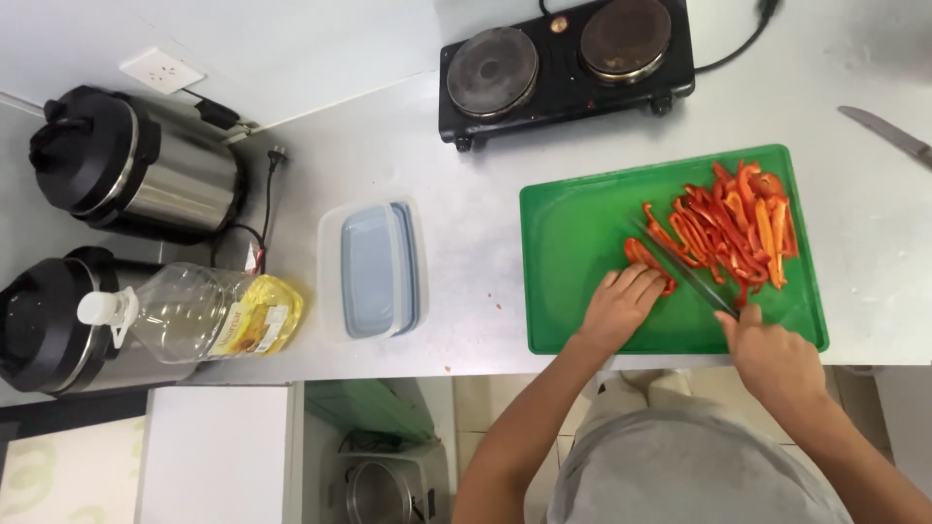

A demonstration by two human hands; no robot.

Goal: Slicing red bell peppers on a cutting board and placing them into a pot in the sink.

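Head view, right hand [774,359] gripping knife [684,275], left hand [621,306] pinning pepper [643,258], hotplate [566,64] behind board [582,243]

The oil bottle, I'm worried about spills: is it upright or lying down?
Lying down: the oil bottle rests on its side on the counter, white cap on.

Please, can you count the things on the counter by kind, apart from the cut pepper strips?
Knives: 2 (one in the right hand at, one at)
Cutting boards: 1
Hot plates: 1
Plastic containers: 1
Oil bottles: 1
Steel dispensers: 2
Total: 9
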